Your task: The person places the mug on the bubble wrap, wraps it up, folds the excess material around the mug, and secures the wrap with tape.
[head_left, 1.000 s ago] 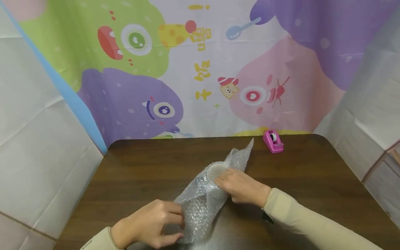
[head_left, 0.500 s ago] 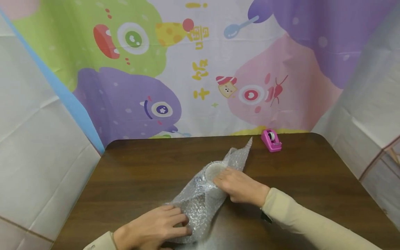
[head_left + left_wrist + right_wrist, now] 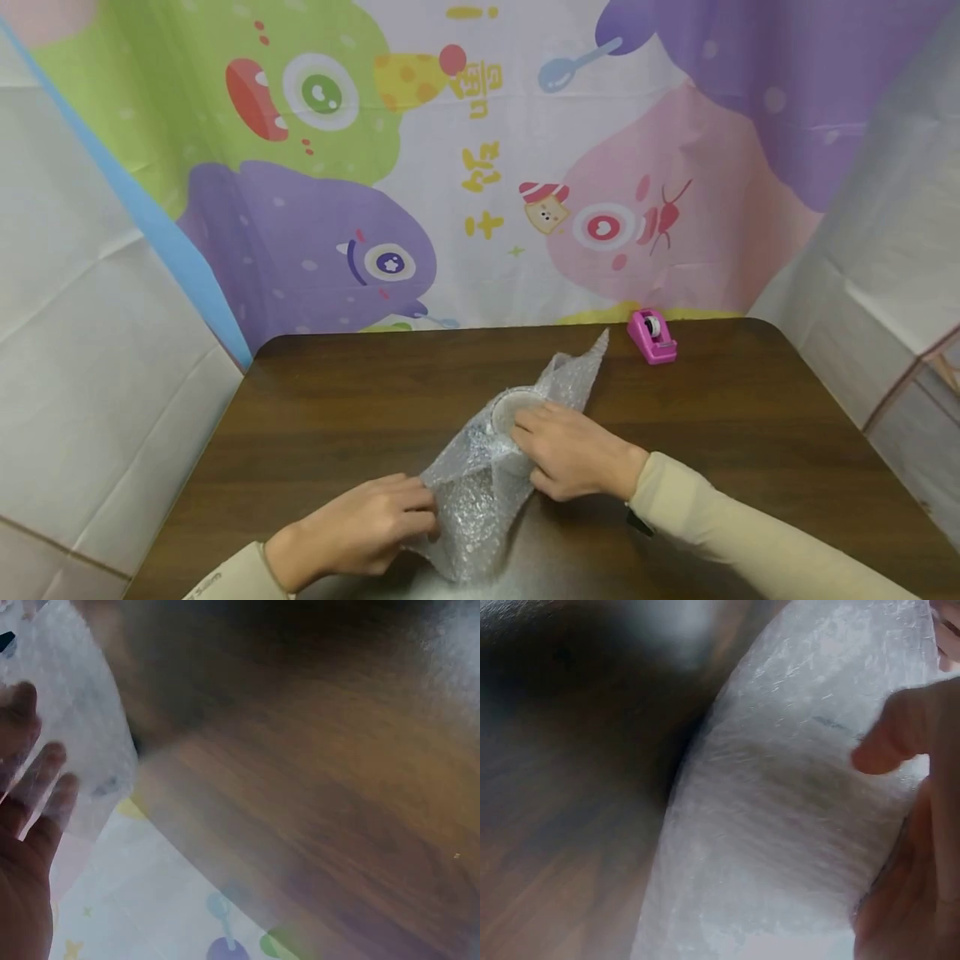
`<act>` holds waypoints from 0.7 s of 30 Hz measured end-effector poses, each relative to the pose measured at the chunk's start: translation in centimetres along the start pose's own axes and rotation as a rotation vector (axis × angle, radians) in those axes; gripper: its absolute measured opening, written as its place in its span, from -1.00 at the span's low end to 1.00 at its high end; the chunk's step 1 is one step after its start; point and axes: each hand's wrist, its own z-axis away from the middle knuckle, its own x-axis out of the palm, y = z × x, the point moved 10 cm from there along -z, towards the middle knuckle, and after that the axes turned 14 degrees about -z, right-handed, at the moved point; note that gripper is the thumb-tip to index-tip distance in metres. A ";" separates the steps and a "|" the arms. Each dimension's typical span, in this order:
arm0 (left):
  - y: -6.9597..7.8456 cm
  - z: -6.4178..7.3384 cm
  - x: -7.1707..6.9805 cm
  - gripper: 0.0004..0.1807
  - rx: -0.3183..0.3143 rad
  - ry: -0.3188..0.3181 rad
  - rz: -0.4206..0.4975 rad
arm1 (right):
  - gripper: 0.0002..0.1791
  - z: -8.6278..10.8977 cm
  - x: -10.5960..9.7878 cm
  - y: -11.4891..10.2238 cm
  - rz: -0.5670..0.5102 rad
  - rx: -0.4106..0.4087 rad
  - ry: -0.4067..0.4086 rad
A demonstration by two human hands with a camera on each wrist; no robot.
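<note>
A sheet of clear bubble wrap (image 3: pixel 468 508) lies slantwise on the table, partly wound round a whitish cylinder (image 3: pixel 512 408) whose round, rimmed end faces up. What kind of thing the cylinder is, I cannot tell. My left hand (image 3: pixel 367 521) pinches the wrap's near left edge. In the left wrist view its fingers (image 3: pixel 46 814) show at the film. My right hand (image 3: pixel 573 450) holds the wrapped cylinder, its fingers over the rim. Seen from the right wrist, the thumb (image 3: pixel 892 739) is bent over the wrap's side; the other fingers are partly hidden.
A pink tape dispenser (image 3: pixel 652 337) stands at the back right of the dark wooden table (image 3: pixel 322 400). The wrap's twisted far end (image 3: pixel 585 367) points toward it. Behind the table hangs a cartoon-printed curtain (image 3: pixel 480 275).
My left hand has reached onto the near end of the wrap, then drawn back a little with its left edge. The right hand's thumb has spread downward; that hand stays at the cylinder.
</note>
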 end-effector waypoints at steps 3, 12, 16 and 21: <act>-0.2 -0.1 0.1 -0.68 -0.018 -0.017 0.039 | -0.72 0.1 0.0 -0.2 0.052 -0.016 0.002; -1.0 -1.0 -1.1 -0.95 -0.080 0.057 0.166 | -0.64 0.7 -1.3 -0.2 0.079 -0.062 0.081; -1.0 -1.8 -1.4 -0.95 -0.068 0.064 0.149 | -0.66 0.8 -2.3 0.3 -0.026 -0.051 0.113; -1.0 -2.6 -1.8 -0.92 -0.048 0.108 0.131 | -0.72 0.9 -2.7 0.4 -0.052 -0.061 0.111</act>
